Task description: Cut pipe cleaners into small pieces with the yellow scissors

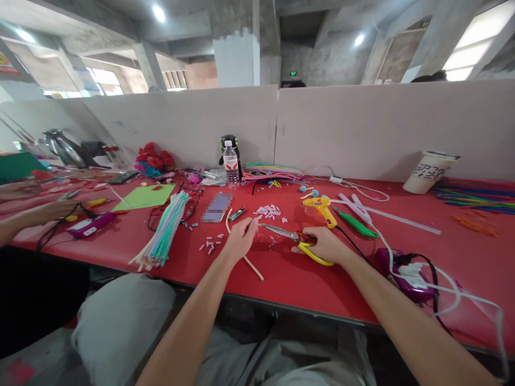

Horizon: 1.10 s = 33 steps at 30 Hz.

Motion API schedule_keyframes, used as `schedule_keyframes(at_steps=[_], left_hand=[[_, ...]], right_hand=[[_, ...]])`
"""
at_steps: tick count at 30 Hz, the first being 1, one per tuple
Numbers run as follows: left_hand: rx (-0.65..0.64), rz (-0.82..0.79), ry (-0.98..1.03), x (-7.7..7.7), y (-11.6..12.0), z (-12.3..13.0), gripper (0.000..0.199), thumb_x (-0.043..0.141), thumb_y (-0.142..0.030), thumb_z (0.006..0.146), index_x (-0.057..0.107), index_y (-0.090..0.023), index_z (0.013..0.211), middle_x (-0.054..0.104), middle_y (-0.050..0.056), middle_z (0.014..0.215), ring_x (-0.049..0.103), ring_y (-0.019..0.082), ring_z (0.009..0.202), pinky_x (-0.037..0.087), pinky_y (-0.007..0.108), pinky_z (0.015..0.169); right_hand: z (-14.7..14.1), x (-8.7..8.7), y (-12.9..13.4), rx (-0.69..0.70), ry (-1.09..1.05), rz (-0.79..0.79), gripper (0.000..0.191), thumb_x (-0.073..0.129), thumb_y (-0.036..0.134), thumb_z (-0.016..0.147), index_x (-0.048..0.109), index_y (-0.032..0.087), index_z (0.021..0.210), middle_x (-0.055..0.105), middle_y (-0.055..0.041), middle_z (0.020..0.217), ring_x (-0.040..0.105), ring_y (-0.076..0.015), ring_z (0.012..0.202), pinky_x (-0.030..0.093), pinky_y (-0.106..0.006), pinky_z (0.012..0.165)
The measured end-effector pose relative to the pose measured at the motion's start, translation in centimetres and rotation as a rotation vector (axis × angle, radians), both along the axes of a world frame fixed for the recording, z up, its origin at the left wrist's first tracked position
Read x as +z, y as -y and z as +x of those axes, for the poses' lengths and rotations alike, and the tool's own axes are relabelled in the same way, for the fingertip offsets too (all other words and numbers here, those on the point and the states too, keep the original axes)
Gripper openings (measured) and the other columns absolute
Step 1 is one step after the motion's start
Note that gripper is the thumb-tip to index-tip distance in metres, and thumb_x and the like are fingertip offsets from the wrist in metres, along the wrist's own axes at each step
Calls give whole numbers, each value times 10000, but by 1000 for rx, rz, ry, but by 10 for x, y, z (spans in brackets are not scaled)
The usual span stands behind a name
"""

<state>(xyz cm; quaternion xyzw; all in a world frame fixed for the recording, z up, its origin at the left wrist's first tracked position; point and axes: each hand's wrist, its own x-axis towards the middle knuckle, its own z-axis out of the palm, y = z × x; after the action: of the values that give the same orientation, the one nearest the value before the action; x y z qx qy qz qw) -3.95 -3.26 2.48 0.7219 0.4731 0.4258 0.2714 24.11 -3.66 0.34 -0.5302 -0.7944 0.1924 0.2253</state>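
My right hand [319,242] grips a pair of scissors [281,231] by the red and yellow handles, their blades pointing left. At the blade tips, my left hand [240,239] is closed in a pinch; what sits between its fingertips is too small to make out. A cream fuzzy stem [253,268] passes beneath the left hand and lies on the table. Just beyond the hands is a pile of short pale pink pieces [269,211]. More of these cut pieces [210,245] are scattered left of the left hand.
A bundle of fuzzy stems [164,230], a blurred phone [217,207] and a bottle [230,166] stand or lie leftward. On the right are a yellow glue gun [321,209], a purple power strip [410,279] with cords, and a paper cup [428,172]. Another person's hand [56,209] is far left.
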Motion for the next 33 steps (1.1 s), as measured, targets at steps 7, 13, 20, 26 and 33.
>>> schedule_keyframes(at_steps=[7,13,20,26,33], left_hand=[[-14,-20,26,-1,2,2,439,369,-533,963,420,-211,669,436,-12,610,434,151,589,338,299,586],[-3,2,3,-2,-1,3,459,384,-541,952,462,-197,658,459,-10,588,447,142,578,344,282,576],[-14,58,10,-4,-6,6,438,450,-507,939,543,-173,670,495,-11,581,473,125,569,360,262,568],[-18,44,33,-7,-8,7,431,434,-492,954,536,-175,680,510,-5,589,486,125,565,373,262,568],[-43,30,58,-5,-5,6,430,428,-500,958,526,-174,695,526,0,626,497,127,590,388,265,589]], right_hand=[[0,1,2,19,-15,21,497,689,656,678,471,210,654,451,37,603,396,-121,572,279,-256,522],[2,5,3,6,5,30,509,694,667,664,483,204,653,455,36,598,406,-118,575,277,-254,529],[3,11,5,-6,37,58,523,700,665,664,460,202,632,440,33,590,387,-111,567,264,-261,531],[5,9,3,-5,40,61,530,708,661,659,446,202,621,438,33,586,373,-107,556,259,-266,525],[5,5,2,-15,-17,57,479,725,628,652,511,201,688,501,26,625,425,-119,586,303,-256,538]])
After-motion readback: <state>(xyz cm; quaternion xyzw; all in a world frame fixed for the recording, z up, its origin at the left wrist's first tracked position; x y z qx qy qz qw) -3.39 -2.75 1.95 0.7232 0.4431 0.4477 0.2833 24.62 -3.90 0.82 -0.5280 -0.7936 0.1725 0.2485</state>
